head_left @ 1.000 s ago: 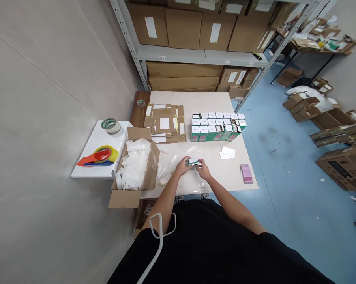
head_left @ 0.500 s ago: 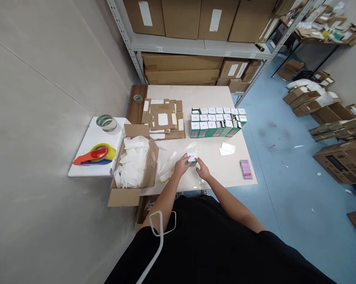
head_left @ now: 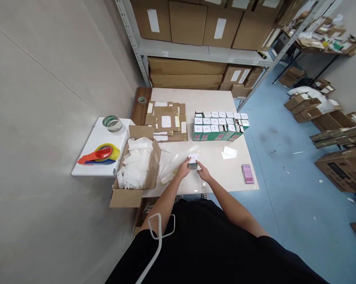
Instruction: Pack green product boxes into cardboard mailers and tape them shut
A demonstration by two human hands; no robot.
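Observation:
A small white-topped, green-sided carton [head_left: 192, 162] sits at the near middle of the table, its front face turned toward me. My left hand [head_left: 183, 169] grips it from the left, with fingertips at its upper left edge. On the other side is my right hand [head_left: 204, 172], index finger stretched to the carton's right edge and the thumb apart below. Rows of similar cartons [head_left: 218, 128] stand farther back on the right; several have raised or open flaps. Crumpled clear plastic [head_left: 169, 167] lies just left of my left hand.
An open cardboard box [head_left: 154, 165] of white packets stands left. Beside it, a white stand [head_left: 92, 136] bears a red tape dispenser [head_left: 96, 155] and a tape roll [head_left: 112, 123]. Flattened cardboard [head_left: 166, 111] lies behind, white cards [head_left: 229, 152] and a blurred pink item [head_left: 248, 174] right.
The view has shifted slightly, so the scene sits a little lower and to the right. The carton shows more of its front side, and my hands remain on either side of it.

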